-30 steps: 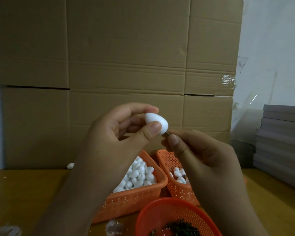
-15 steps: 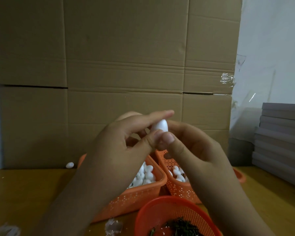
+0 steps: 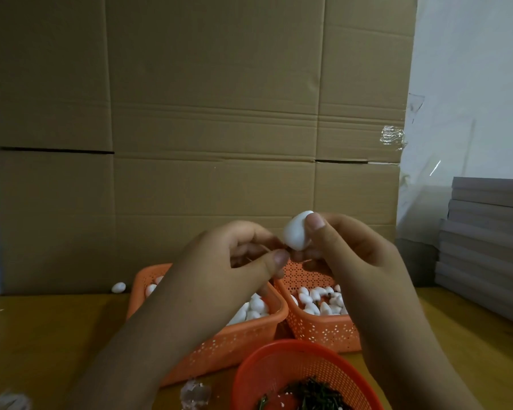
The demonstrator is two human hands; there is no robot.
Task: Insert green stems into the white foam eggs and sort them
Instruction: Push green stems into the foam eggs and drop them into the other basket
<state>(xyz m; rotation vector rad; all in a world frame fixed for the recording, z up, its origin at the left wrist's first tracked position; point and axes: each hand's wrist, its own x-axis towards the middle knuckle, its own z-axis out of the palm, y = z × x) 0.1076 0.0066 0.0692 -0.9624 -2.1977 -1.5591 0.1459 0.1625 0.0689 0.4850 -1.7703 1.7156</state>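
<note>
**Two hands hold one white egg above the baskets**

Some things are hard to see. The left hand [image 3: 234, 261] has its fingers curled, with the thumb tip right at the bottom of the smooth white foam egg [image 3: 297, 230]. It may be pinching something tiny there, but that spot is too dark and small to tell. No green stem shows on the egg. The right hand [image 3: 353, 255] holds the egg, its thumb pressed on the egg's side and its fingers curled behind. The arms hide part of each basket.

The egg is up in the air, above the two square orange plastic baskets with little holes. The left square basket [image 3: 219, 347] is full of plain white foam eggs [image 3: 249, 312]. The right square basket [image 3: 323, 329], just beside it, holds more white eggs [image 3: 314, 300]; a few show dark tips.

At the near edge of the tabletop sits a round red mesh basket [image 3: 279, 368], cut off at the bottom, with thin dark green stems [image 3: 317, 395] inside.

One loose white egg [image 3: 118, 287] lies at the far edge of the yellow-brown wooden tabletop [image 3: 42, 335], against a big flat brown cardboard sheet [image 3: 205, 113]. Grey flat boards [image 3: 486, 232] are stacked at the right edge. A pale wall [image 3: 471, 69] is behind them.
</note>
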